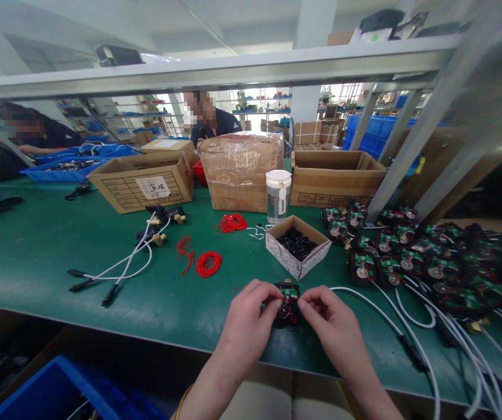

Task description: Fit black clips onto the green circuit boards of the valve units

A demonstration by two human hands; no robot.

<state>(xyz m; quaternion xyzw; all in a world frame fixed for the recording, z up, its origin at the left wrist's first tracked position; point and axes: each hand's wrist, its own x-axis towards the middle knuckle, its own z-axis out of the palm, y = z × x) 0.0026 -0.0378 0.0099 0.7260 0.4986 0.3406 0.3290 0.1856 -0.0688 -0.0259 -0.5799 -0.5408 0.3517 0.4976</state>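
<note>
- Running under left grip (246, 315) and right grip (338, 324): green table (36, 251).
- Pile of circuit units (403, 259), right of right grip.
- Small carton (283, 256) of black parts (297, 243), just beyond grips.
- Both grips: fingertips together at current unit's edges, can't tell what's pinched.
- Current unit (291, 291): on table, between grips.
- Red wire coil (209, 264): beyond left grip, further left.

Workshop, circuit boards (409, 258) on workbench (36, 251)
</note>
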